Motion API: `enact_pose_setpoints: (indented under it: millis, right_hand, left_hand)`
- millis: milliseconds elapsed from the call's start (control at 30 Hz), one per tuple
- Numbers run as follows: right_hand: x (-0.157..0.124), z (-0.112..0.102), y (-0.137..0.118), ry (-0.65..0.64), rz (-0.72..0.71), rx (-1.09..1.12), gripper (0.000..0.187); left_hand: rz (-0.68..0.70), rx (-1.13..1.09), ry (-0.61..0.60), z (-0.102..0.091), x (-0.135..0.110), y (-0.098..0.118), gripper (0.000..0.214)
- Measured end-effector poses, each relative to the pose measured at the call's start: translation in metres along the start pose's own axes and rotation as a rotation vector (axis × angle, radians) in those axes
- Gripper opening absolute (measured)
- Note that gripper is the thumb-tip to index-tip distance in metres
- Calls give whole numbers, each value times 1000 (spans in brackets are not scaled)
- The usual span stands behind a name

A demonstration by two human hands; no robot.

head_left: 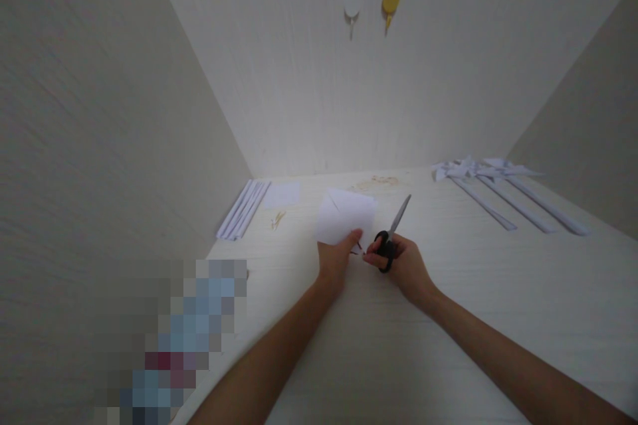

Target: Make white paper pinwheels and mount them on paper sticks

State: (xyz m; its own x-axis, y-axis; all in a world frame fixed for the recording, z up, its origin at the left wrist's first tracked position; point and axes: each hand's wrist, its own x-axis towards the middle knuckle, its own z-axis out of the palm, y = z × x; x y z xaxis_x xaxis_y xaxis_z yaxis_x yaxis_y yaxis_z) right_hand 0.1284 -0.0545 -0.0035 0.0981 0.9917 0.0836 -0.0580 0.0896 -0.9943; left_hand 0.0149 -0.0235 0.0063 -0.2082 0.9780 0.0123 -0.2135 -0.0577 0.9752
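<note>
My left hand (339, 254) grips a square sheet of white paper (345, 214) at its lower edge, thumb on top. A cut or crease line runs in from the paper's upper left corner. On my right hand (403, 264) hang black-handled scissors (391, 239), their fingers through the loops and the blades pointing up and away from the paper. Between the thumb and finger of my right hand, close to the paper's lower right corner, is a small dark red bit whose kind I cannot make out.
Rolled paper sticks (244, 210) lie at the left, beside a flat white sheet (282, 194) and several thin wooden sticks (278, 220). Paper pinwheels (468, 169) on paper stems lie at the right. Two hooks, one yellow (391, 1), hang on the back wall.
</note>
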Motion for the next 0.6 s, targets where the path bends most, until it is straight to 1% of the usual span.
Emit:
enact_pose_setpoints:
  millis: [233, 333, 600]
  right_hand:
    - [0, 0, 0, 49, -20, -88, 22]
    - [0, 0, 0, 61, -22, -81, 21]
    - [1, 1, -1, 83, 4, -44, 24]
  left_hand:
    - [11, -23, 0, 2, -2, 1, 36]
    - [17, -4, 19, 3, -4, 4, 32]
    - [28, 59, -7, 3, -7, 6, 21]
